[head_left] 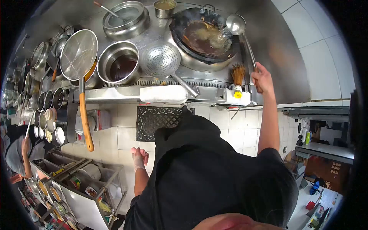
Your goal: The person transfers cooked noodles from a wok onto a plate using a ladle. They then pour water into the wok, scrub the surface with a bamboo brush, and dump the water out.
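Observation:
My right hand [262,79] is wrapped round the handle of a metal ladle [235,24]. The ladle's bowl tips over the right side of a black wok [180,33], and clear liquid pours from it. Brownish, steaming liquid [199,35] with small bits in it fills the wok. My left hand [140,156] hangs low beside my body, away from the stove, its fingers curled in with nothing visible in them. Near my right hand a bristle wok brush [238,74] stands on a white cloth [232,97].
Left of the wok are a perforated strainer [161,60], a pot of dark liquid [118,63], a long-handled mesh skimmer [79,53] and a lidded pot [126,21]. A folded white towel [163,94] lies on the front ledge. Another person [19,157] works at far left.

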A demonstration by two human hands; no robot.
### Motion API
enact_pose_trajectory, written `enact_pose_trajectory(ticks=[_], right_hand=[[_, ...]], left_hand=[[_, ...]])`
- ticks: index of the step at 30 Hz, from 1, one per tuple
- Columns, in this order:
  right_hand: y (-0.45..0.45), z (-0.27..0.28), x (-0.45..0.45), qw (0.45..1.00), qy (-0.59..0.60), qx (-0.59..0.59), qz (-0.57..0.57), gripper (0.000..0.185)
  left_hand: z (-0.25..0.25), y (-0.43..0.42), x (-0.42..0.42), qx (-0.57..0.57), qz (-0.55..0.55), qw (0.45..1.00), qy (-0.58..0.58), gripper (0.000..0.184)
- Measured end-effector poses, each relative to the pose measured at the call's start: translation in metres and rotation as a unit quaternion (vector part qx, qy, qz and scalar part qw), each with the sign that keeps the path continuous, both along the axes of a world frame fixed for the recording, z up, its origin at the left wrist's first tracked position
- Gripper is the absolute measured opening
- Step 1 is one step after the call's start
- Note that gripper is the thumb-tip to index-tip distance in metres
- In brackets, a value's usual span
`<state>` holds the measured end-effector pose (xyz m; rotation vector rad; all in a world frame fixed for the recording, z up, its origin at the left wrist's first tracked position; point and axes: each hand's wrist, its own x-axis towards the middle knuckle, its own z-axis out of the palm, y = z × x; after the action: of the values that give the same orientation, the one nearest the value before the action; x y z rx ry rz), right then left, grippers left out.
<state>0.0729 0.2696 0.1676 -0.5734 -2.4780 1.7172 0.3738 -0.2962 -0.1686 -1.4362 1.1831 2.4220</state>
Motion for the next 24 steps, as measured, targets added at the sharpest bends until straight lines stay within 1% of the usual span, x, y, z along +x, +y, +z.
enact_pose_trajectory(ticks=[1, 3, 4, 6, 7, 8, 9, 10, 11, 12, 14, 17, 18, 20, 21, 22, 24], right_hand=[[0.006, -0.010, 0.008, 0.999, 0.025, -0.016, -0.017, 0.066], [0.027, -0.047, 0.020, 0.996, 0.074, 0.040, -0.028, 0.064], [0.034, -0.066, 0.026, 0.991, 0.103, 0.071, -0.044, 0.063], [0.069, -0.128, 0.036, 0.961, 0.161, 0.222, -0.037, 0.063], [0.074, -0.137, 0.039, 0.936, 0.188, 0.295, -0.032, 0.063], [0.080, -0.144, 0.044, 0.967, 0.148, 0.198, -0.061, 0.062], [0.073, -0.141, 0.050, 0.986, 0.106, 0.099, -0.088, 0.062], [0.069, -0.139, 0.053, 0.992, 0.063, -0.002, -0.113, 0.061], [0.073, -0.141, 0.054, 0.990, 0.066, -0.082, -0.099, 0.064], [0.074, -0.144, 0.055, 0.986, 0.058, -0.107, -0.109, 0.065], [0.074, -0.151, 0.054, 0.978, 0.044, -0.158, -0.130, 0.066], [0.056, -0.148, 0.049, 0.968, 0.066, -0.172, -0.172, 0.059], [0.052, -0.148, 0.048, 0.971, 0.073, -0.155, -0.169, 0.059], [0.045, -0.143, 0.042, 0.975, 0.089, -0.122, -0.161, 0.059], [0.044, -0.133, 0.040, 0.981, 0.080, -0.085, -0.155, 0.060], [0.043, -0.122, 0.038, 0.983, 0.087, -0.093, -0.136, 0.061], [0.044, -0.102, 0.030, 0.984, 0.104, -0.106, -0.096, 0.062]], left_hand=[[0.003, 0.003, -0.005, -0.026, -0.018, 0.998, -0.046, 0.023], [0.012, 0.008, -0.008, -0.079, -0.052, 0.985, -0.141, 0.022], [0.016, 0.009, -0.005, -0.096, -0.073, 0.981, -0.151, 0.020], [0.023, 0.010, -0.001, -0.129, -0.113, 0.970, -0.172, 0.020], [0.015, 0.012, 0.003, -0.136, -0.108, 0.973, -0.155, 0.021], [0.007, 0.014, 0.006, -0.143, -0.101, 0.975, -0.137, 0.022], [0.004, 0.016, 0.008, -0.149, -0.092, 0.977, -0.120, 0.023], [0.006, 0.020, 0.005, -0.123, -0.086, 0.979, -0.138, 0.022], [0.008, 0.023, 0.001, -0.098, -0.079, 0.980, -0.156, 0.022], [0.012, 0.025, -0.003, -0.074, -0.073, 0.979, -0.175, 0.021], [0.017, 0.029, -0.013, -0.073, -0.082, 0.988, -0.107, 0.021], [0.025, 0.037, -0.023, -0.069, -0.092, 0.993, -0.013, 0.023], [0.028, 0.041, -0.025, -0.068, -0.093, 0.993, 0.017, 0.023], [0.054, 0.052, -0.047, -0.163, -0.151, 0.973, -0.067, 0.025], [0.060, 0.055, -0.056, -0.181, -0.162, 0.966, -0.090, 0.026], [0.064, 0.058, -0.065, -0.198, -0.173, 0.958, -0.113, 0.027], [0.055, 0.059, -0.073, -0.175, -0.157, 0.965, -0.118, 0.029]])
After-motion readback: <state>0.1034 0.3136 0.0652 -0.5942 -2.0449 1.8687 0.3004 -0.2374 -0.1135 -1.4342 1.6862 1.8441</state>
